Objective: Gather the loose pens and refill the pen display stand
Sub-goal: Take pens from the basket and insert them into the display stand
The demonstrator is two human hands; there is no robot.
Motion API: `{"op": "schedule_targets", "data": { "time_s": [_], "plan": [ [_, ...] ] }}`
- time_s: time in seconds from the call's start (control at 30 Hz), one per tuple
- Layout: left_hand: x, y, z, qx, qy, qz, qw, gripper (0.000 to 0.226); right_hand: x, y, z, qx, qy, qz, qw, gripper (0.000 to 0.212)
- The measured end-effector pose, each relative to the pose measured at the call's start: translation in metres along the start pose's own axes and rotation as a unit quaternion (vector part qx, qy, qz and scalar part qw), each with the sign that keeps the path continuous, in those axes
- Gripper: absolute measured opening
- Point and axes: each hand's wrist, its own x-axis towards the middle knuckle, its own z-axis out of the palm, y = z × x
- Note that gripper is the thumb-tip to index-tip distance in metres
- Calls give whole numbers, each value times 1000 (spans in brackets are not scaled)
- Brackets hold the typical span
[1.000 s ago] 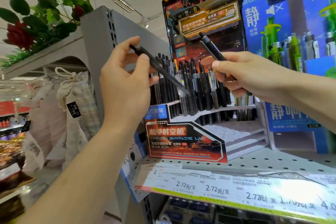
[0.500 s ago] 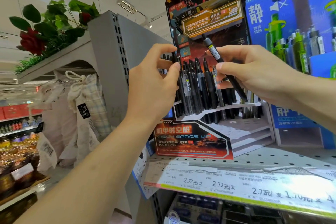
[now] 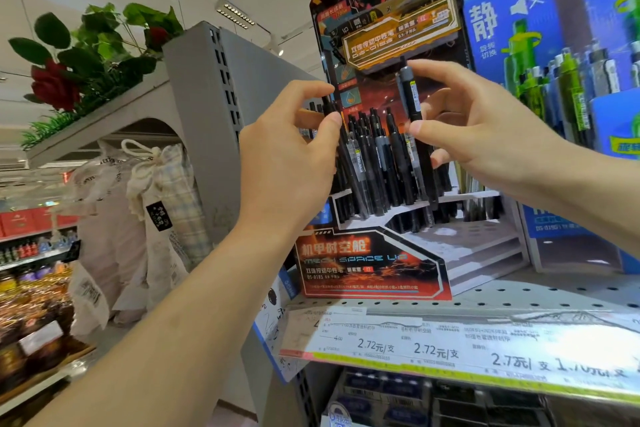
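A red and black cardboard pen display stand stands on the shelf, its upper tier full of upright black pens. My left hand pinches a black pen between thumb and fingers at the left end of that row, its lower part down among the others. My right hand pinches a second black pen upright over the right part of the row, its tip reaching down to the tier.
The stand's lower stepped tiers hold no pens. A blue display with green pens stands right beside it. The perforated shelf carries price labels along its front. A grey shelf end panel and cloth bags are at the left.
My left hand carried its pen from a slant in front of the stand into the row's left end. My right hand turned its pen from tilted to upright and lowered it to the tier.
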Motion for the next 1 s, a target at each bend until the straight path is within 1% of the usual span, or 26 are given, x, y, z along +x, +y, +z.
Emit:
{"op": "schedule_targets", "data": {
  "time_s": [0.1,0.2,0.43,0.53,0.63,0.73,0.8,0.83,0.9,0.93,1.0],
  "plan": [
    [2,-8,-3,15,7,11,1000,22,-1,2,0,-7,4,-7,1000,64],
    [4,-14,-7,30,2,16,999,29,-2,3,2,-37,11,-14,999,67],
    [9,-10,-9,34,-33,41,998,30,-1,3,9,-42,63,-17,997,78],
    [9,-11,-7,71,-82,48,993,33,-1,3,19,-34,59,-12,998,82],
    [10,-11,-4,144,-129,59,979,36,-3,4,28,-64,48,-22,997,83],
    [7,-11,-2,188,-184,44,964,49,-3,6,29,-57,54,-18,997,82],
    [7,-14,-2,202,-205,31,957,54,-1,6,30,-58,56,-14,997,83],
    [6,-15,-2,203,-208,25,957,55,0,6,31,-60,56,-15,996,83],
    [3,-19,0,168,-193,9,967,58,0,5,33,-64,53,-17,996,83],
    [-2,-21,1,136,-168,1,976,59,0,4,34,-68,49,-17,996,83],
    [-24,-26,3,59,-78,0,995,56,0,3,36,-77,36,-20,996,83]
  ]
}}
